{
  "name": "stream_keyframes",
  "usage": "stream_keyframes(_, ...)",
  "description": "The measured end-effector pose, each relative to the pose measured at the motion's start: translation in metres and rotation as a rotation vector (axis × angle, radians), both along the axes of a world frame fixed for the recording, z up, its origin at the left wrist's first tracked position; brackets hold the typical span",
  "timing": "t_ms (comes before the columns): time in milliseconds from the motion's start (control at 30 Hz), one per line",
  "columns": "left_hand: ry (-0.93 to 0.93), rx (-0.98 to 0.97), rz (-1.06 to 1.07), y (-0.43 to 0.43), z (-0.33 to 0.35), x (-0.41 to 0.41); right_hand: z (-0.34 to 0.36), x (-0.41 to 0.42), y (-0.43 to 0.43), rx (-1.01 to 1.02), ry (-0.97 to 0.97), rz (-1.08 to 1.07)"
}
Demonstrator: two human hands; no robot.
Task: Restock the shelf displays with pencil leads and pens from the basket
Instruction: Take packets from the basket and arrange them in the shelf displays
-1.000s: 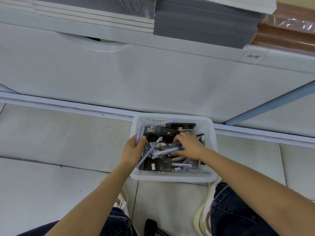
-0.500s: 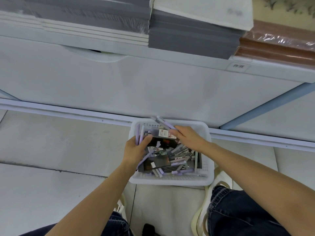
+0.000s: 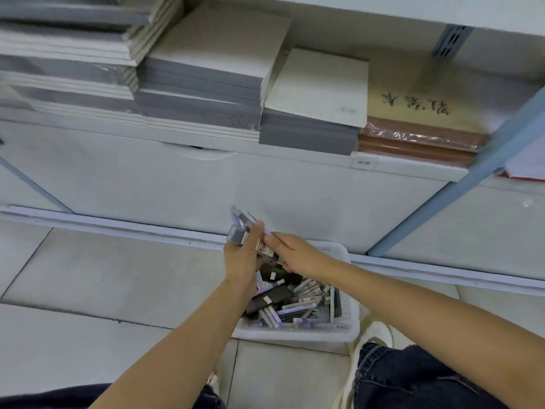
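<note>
Gathering step, apparently early in the restock. Left hand (image 3: 240,261) curled round a bundle of pens and lead cases (image 3: 239,228), raised above the 11 o'clock corner of the basket (image 3: 352,308); right hand (image 3: 298,255) pinching a labelled pack (image 3: 262,246) against that bundle. For a clean pick: square the ends, tighten the left grip before letting go with the right, keep everything over the basket in case of slips. Long axis of the bundle from 5 to 11 o'clock, far ends toward the shelf's lower panel (image 3: 206,184); loose pens (image 3: 298,308) below, at 5 o'clock
</note>
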State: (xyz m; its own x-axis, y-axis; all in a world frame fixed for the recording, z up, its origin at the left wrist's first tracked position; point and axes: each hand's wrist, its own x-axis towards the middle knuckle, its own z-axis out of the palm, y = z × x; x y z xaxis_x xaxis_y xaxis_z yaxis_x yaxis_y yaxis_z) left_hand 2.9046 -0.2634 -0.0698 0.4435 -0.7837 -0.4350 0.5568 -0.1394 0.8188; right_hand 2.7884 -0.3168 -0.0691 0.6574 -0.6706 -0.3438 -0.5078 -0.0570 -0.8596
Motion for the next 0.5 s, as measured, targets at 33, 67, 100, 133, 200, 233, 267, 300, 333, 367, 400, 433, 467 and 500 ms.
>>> stream_keyframes(33, -0.031, -0.011, -0.005, 0.0, 0.007, -0.001, 0.009, -0.001, -0.001, -0.058, 0.021, 0.001)
stream_keyframes(67, -0.058, -0.03, -0.008, 0.0, 0.015, -0.001, 0.018, -0.002, -0.003, -0.121, 0.036, -0.001)
stream_keyframes(100, -0.072, -0.049, 0.001, -0.001, 0.022, -0.001, 0.027, -0.004, -0.005, -0.179, 0.042, -0.007)
stream_keyframes(133, -0.075, -0.061, 0.016, -0.001, 0.03, 0.0, 0.037, -0.006, -0.007, -0.23, 0.041, -0.018)
stream_keyframes(200, -0.071, -0.094, 0.033, -0.003, 0.049, 0.003, 0.058, -0.01, -0.009, -0.32, 0.023, -0.03)
stream_keyframes(233, -0.08, -0.127, 0.024, -0.005, 0.061, 0.004, 0.069, -0.012, -0.01, -0.357, 0.005, -0.02)
stream_keyframes(267, -0.101, -0.169, 0.006, -0.006, 0.072, 0.005, 0.08, -0.013, -0.009, -0.398, -0.014, -0.004)
stream_keyframes(300, -0.13, -0.209, -0.012, -0.007, 0.085, 0.006, 0.091, -0.014, -0.009, -0.446, -0.031, 0.002)
stream_keyframes(333, -0.166, -0.237, -0.025, -0.008, 0.097, 0.007, 0.103, -0.016, -0.01, -0.498, -0.046, -0.01)
stream_keyframes(367, -0.203, -0.257, -0.034, -0.008, 0.111, 0.009, 0.115, -0.018, -0.011, -0.544, -0.058, -0.031)
stream_keyframes(400, -0.235, -0.279, -0.044, -0.009, 0.123, 0.01, 0.128, -0.02, -0.012, -0.571, -0.06, -0.049)
stream_keyframes(433, -0.259, -0.303, -0.052, -0.009, 0.135, 0.012, 0.141, -0.023, -0.014, -0.579, -0.041, -0.058)
stream_keyframes(467, -0.283, -0.321, -0.059, -0.009, 0.145, 0.015, 0.153, -0.025, -0.015, -0.578, -0.007, -0.052)
stream_keyframes(500, -0.315, -0.33, -0.067, -0.008, 0.155, 0.017, 0.165, -0.028, -0.016, -0.578, 0.024, -0.036)
